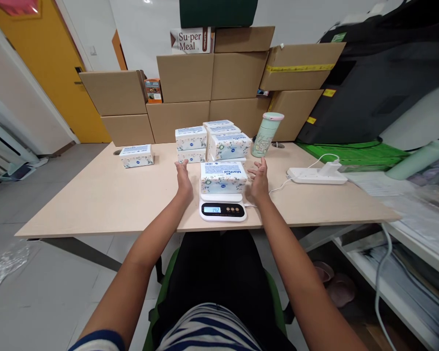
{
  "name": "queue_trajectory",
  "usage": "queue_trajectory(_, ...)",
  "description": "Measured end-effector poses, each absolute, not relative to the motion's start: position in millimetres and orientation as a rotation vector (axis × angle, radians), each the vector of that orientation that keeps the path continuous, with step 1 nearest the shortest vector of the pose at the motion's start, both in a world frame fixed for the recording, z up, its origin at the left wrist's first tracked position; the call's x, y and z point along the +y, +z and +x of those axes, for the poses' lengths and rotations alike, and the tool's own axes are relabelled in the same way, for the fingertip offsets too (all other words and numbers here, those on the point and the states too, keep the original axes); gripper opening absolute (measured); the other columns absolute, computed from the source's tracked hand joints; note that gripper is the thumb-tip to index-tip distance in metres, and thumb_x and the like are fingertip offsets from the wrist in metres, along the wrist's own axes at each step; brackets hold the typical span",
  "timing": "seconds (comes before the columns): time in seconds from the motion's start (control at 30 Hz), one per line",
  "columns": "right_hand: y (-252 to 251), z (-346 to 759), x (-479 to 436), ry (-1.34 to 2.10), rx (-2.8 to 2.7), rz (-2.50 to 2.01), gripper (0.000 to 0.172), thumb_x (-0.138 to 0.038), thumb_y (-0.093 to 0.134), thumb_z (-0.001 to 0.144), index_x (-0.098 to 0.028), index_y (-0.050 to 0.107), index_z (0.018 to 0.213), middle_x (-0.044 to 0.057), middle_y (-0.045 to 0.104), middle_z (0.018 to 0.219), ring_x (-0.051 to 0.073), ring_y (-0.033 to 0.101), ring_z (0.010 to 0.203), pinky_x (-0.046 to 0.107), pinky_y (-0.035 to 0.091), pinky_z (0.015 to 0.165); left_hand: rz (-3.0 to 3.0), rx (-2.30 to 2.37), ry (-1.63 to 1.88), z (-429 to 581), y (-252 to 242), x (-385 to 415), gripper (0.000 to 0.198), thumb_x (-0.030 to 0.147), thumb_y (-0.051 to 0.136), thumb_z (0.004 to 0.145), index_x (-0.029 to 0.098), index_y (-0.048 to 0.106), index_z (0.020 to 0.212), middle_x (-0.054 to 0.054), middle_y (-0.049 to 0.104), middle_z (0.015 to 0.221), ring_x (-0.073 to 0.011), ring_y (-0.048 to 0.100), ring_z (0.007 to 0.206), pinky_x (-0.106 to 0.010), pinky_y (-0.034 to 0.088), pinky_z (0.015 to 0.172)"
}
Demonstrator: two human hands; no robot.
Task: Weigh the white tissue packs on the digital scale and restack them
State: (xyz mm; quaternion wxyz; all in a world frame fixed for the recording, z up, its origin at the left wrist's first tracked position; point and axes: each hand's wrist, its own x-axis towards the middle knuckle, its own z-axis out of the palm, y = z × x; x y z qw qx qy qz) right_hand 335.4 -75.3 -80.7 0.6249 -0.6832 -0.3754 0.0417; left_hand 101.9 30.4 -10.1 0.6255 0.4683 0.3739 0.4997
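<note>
A white and blue tissue pack (223, 178) with a floral print rests on a white digital kitchen scale (223, 211), whose lit display seems to read 142. To the left of the pack, my left hand (183, 179) stands apart from it, fingers stretched forward and holding nothing. On the other side my right hand (259, 181) is close to the pack with its fingers spread, also bare. Behind the scale are several stacked tissue packs (229, 146), with a two-high stack (190, 138) beside them. One single tissue pack (136, 156) lies farther left.
A mint green tumbler (266, 135) stands right of the stacks. A white power strip (316, 176) with a plugged-in charger and cable lies on the right of the wooden table (106, 200). Cardboard boxes (185, 78) line the back, and a large black case (373, 97) leans at right.
</note>
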Motion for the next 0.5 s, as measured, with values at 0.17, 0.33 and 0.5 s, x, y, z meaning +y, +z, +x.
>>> queue_trajectory(0.17,-83.9,336.8,-74.7,0.088,-0.839,-1.538,0.102,-0.093,0.007,0.099,-0.035,0.016,0.183,0.017,0.051,0.171,0.034,0.069,0.139,0.055,0.051,0.12,1.051,0.869,1.162,101.2,-9.8,29.7,0.088,0.076,0.008,0.112,0.025,0.051,0.169,-0.002,0.032,0.189,-0.0241,0.02,0.178,-0.042,0.013,0.146)
queue_trajectory(0.33,-85.7,337.9,-71.2,0.082,-0.818,-1.505,0.11,-0.099,0.008,0.094,-0.034,0.019,0.182,0.018,0.055,0.168,0.035,0.071,0.134,0.056,0.053,0.117,1.02,0.882,1.159,101.6,-8.9,30.5,0.088,0.075,0.009,0.112,0.024,0.053,0.168,-0.003,0.03,0.19,-0.0247,0.018,0.178,-0.043,0.012,0.146)
queue_trajectory(0.5,-87.2,337.7,-69.8,0.074,-0.802,-1.48,0.109,-0.1,0.011,0.094,-0.037,0.023,0.182,0.016,0.056,0.167,0.034,0.072,0.131,0.057,0.053,0.117,1.014,0.877,1.155,102.1,-10.1,31.3,0.087,0.076,0.01,0.112,0.025,0.052,0.169,-0.003,0.032,0.189,-0.0237,0.019,0.178,-0.043,0.013,0.145)
